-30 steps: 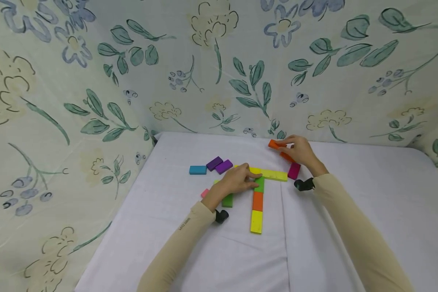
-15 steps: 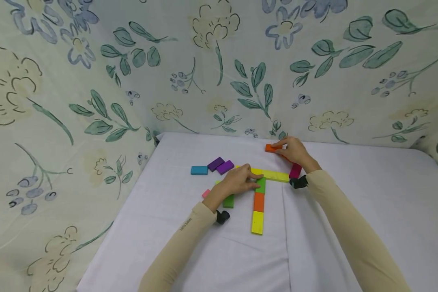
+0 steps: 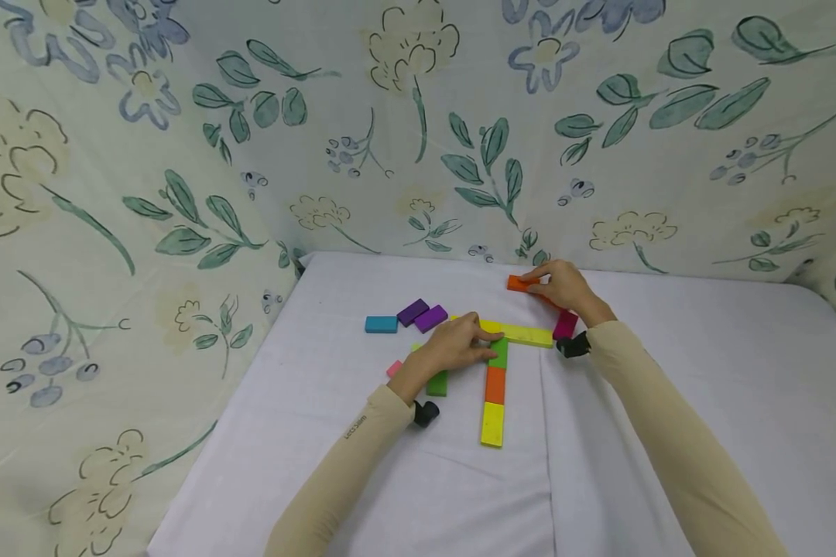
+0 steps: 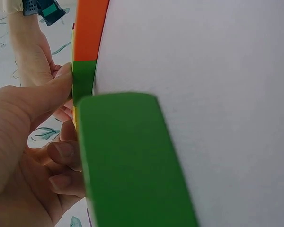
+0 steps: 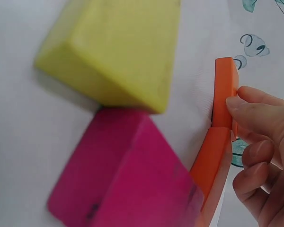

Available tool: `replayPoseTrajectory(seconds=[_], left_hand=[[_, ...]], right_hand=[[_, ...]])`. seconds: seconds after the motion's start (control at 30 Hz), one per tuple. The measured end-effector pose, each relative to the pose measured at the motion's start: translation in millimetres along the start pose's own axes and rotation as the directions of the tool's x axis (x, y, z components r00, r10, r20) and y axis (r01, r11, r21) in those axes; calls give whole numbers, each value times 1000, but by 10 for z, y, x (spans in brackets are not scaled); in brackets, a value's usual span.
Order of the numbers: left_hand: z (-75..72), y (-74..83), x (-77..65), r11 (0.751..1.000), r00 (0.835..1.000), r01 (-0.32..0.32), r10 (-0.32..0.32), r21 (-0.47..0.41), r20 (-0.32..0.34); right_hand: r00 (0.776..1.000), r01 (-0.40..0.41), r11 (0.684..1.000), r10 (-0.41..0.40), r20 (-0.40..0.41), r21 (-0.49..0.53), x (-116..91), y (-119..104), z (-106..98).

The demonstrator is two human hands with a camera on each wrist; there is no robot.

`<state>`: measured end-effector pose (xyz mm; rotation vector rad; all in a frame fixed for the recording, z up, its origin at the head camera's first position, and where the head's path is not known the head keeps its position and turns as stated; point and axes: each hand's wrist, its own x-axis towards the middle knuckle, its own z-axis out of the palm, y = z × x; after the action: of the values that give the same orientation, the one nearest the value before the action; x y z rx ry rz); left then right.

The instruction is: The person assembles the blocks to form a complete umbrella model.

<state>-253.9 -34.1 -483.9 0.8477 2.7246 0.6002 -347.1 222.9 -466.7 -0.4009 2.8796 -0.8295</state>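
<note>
My right hand [image 3: 563, 285] pinches a small orange block [image 3: 519, 283] between thumb and fingers at the back of the table. In the right wrist view, that block meets the end of another orange block [image 5: 212, 158], and a magenta block [image 5: 128, 175] lies nearer the camera, by the end of a yellow one [image 5: 118, 52]. My left hand [image 3: 454, 342] has thumb and index finger at a green block [image 3: 499, 354], which heads a column with an orange block [image 3: 495, 384] and a yellow block [image 3: 491, 424]. Across the top runs a yellow row [image 3: 525, 335].
Left of the column lie two purple blocks [image 3: 430, 319], a blue block [image 3: 381, 324] and a pink block [image 3: 394, 369]. Another green block [image 3: 436, 384] sits beneath my left wrist. Flowered cloth [image 3: 418, 139] hangs behind the white table [image 3: 634, 356].
My right hand has shifted slightly left, and the orange block in it has turned from slanted to nearly level, its end by the other orange one. My left hand keeps its place.
</note>
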Motion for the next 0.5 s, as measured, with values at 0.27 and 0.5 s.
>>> replayPoseTrajectory(seconds=[0.27, 0.5], left_hand=[[22, -8, -10, 1000, 1000, -2, 2, 3, 0], [34, -4, -20, 1000, 1000, -1, 1, 9, -5]], right_hand=[[1000, 28, 1000, -28, -14, 1, -2, 56, 27], [999, 52, 999, -52, -12, -2, -27, 58, 25]])
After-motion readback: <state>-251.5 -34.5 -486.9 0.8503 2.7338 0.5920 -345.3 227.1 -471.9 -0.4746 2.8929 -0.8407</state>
